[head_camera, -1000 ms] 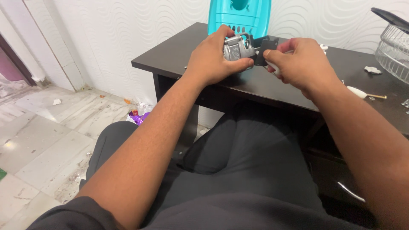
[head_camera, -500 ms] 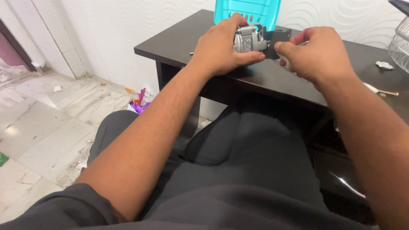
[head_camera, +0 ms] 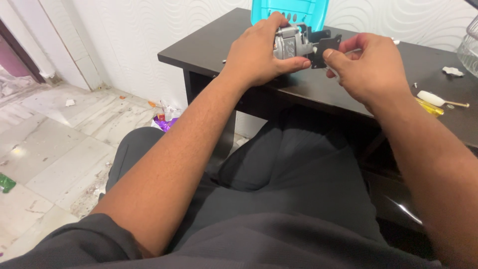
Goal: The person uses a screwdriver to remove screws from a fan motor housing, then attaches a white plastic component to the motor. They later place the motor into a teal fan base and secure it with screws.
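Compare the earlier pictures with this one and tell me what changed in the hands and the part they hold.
Little changed. The left hand keeps its grip on the grey metal motor part, and the right hand still pinches the black bracket at its end. Both hands and the part sit further right and higher in view, mostly as the camera shifted. The teal plastic piece stays behind them on the dark table.

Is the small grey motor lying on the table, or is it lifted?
Lifted. The left hand holds the grey motor above the dark table.
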